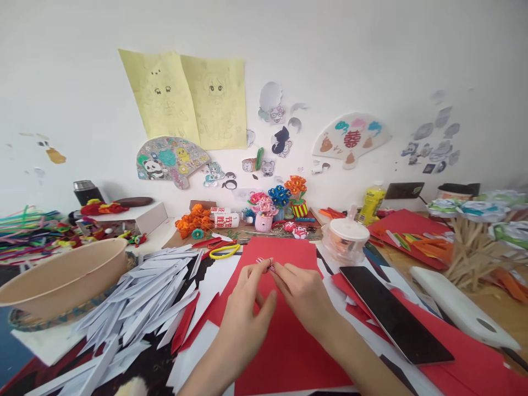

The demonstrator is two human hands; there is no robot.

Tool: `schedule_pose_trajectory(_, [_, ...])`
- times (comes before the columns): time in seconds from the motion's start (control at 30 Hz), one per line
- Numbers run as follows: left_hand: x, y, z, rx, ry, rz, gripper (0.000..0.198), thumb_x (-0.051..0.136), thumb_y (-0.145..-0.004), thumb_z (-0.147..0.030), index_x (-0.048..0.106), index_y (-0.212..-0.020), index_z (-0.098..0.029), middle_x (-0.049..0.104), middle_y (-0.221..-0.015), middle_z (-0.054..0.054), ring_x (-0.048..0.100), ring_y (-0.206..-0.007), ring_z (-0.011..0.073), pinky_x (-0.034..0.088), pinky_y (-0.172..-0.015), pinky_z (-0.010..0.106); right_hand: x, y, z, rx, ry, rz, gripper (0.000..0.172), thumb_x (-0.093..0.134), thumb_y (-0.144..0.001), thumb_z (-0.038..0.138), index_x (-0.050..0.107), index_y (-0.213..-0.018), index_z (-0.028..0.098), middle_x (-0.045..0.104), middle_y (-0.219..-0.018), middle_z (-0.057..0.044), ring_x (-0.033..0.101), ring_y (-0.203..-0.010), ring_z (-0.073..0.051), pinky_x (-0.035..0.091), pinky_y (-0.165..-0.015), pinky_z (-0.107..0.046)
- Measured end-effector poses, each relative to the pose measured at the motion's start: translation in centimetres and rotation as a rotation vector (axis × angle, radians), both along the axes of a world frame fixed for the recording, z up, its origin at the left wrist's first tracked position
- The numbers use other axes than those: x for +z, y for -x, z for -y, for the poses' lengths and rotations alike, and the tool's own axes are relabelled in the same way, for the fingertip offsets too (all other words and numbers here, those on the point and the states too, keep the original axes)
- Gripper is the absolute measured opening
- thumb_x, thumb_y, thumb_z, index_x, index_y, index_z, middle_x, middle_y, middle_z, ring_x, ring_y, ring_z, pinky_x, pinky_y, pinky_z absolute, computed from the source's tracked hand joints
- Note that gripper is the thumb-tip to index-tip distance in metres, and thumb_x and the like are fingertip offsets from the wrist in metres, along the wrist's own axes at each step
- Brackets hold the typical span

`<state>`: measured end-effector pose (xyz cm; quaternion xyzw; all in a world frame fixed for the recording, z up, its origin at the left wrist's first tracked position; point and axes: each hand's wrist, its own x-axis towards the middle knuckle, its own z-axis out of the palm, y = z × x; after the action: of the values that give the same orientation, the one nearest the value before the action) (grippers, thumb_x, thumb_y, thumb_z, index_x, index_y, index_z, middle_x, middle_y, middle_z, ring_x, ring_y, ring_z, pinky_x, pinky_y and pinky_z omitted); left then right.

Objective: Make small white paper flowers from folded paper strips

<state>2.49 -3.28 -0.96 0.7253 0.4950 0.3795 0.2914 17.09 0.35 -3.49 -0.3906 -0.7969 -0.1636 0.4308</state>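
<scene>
My left hand (247,308) and my right hand (303,291) meet over a red paper sheet (284,341) in the middle of the table. Together their fingertips pinch a small folded red-and-white paper piece (264,263), held just above the sheet. The fingers of both hands are closed on it. Much of the piece is hidden by my fingers.
A heap of folded white paper strips (140,297) lies to the left, beside a tan bowl (61,275). A black phone (391,313) and a white case (457,308) lie on the right. Yellow scissors (225,251), a lidded clear tub (345,239) and small craft flower pots (280,206) stand behind.
</scene>
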Motion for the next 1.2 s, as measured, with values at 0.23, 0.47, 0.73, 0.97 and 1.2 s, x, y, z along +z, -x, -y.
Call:
schedule_pose_trajectory(0.23, [0.3,0.2,-0.1,0.106,-0.119,-0.18,0.042,0.038,-0.086,-0.024,0.053,-0.124,-0.019,0.061,-0.113,0.01,0.061,-0.07,0.0157,0.049,-0.071,0.032,-0.1,0.2,0.1,-0.002,0.046,0.021,0.036,0.033,-0.1,0.022,0.061,-0.079,0.015,0.052,-0.058,0.0,0.049,-0.048,-0.011,0.025,-0.046,-0.024])
schedule_pose_trajectory(0.47, [0.8,0.3,0.2,0.201,0.005,-0.187,0.045,0.04,-0.083,-0.024,0.058,-0.124,-0.018,0.073,-0.089,0.006,0.067,-0.076,0.0205,0.05,-0.072,0.032,-0.5,0.7,0.2,-0.072,-0.025,0.129,0.035,0.035,-0.098,0.018,0.054,-0.069,0.016,0.046,-0.054,0.002,0.042,-0.043,-0.011,0.02,-0.044,-0.026])
schedule_pose_trajectory(0.73, [1.0,0.4,0.3,0.152,0.069,-0.128,0.049,0.043,-0.081,-0.022,0.055,-0.128,-0.016,0.073,-0.074,0.004,0.069,-0.074,0.0213,0.05,-0.067,0.029,-0.8,0.6,0.2,-0.092,-0.026,0.117,0.033,0.035,-0.097,0.015,0.054,-0.07,0.016,0.045,-0.054,0.002,0.04,-0.042,-0.011,0.019,-0.045,-0.026])
schedule_pose_trajectory(0.97, [0.8,0.7,0.2,0.2,-0.049,-0.358,0.04,0.039,-0.085,-0.02,0.062,-0.118,-0.02,0.07,-0.066,0.004,0.065,-0.056,0.0167,0.044,-0.057,0.023,-0.8,0.7,0.1,-0.037,0.119,0.072,0.038,0.031,-0.1,0.025,0.058,-0.074,0.017,0.05,-0.056,0.001,0.044,-0.045,-0.011,0.02,-0.045,-0.026])
schedule_pose_trajectory(1.2, [0.4,0.4,0.5,0.188,-0.109,-0.641,0.044,0.036,-0.088,-0.02,0.054,-0.128,-0.019,0.07,-0.069,0.007,0.065,-0.06,0.0215,0.037,-0.053,0.025,-0.9,0.8,0.2,-0.07,0.102,0.104,0.04,0.032,-0.1,0.024,0.053,-0.067,0.017,0.047,-0.053,0.002,0.041,-0.043,-0.011,0.019,-0.045,-0.026])
